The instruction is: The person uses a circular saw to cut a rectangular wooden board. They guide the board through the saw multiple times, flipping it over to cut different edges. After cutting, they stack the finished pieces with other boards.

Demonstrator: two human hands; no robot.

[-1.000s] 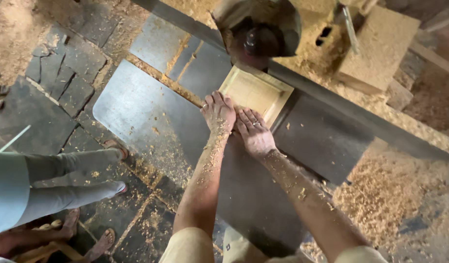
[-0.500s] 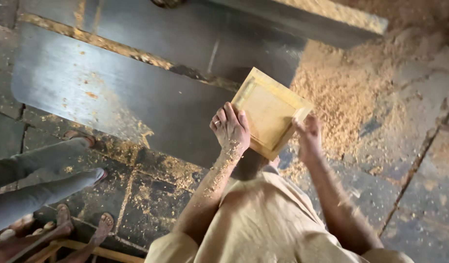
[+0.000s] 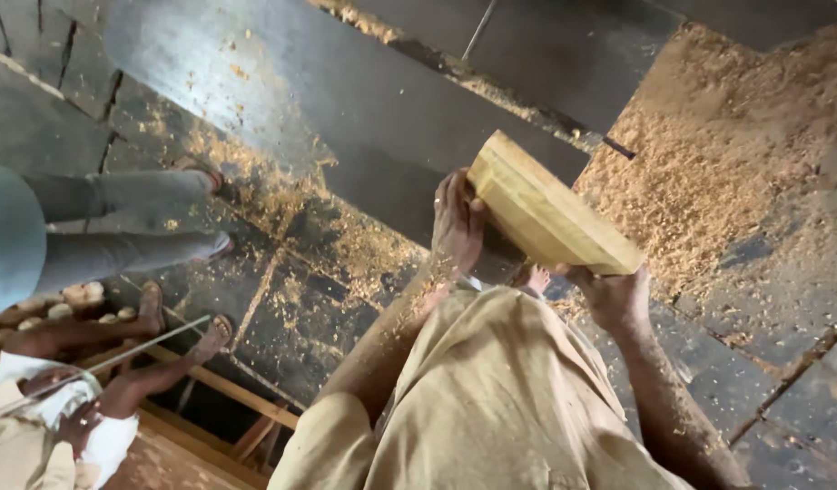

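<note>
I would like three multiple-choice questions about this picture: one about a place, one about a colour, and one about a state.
1. Where does the thick heap of sawdust lie?
A. right of the wooden panel
B. on the person's shirt
C. in a bucket

2. What colour is the wooden panel?
A. dark blue
B. pale yellow
C. white

3. How is the panel held?
A. flat on the metal table
B. lifted and tilted, in both hands
C. by one hand only

Answers: 1 A, the heap covers the floor at the upper right. 2 B, its wood is pale yellow. 3 B, the left hand grips one end and the right hand the other, above the metal table.
</note>
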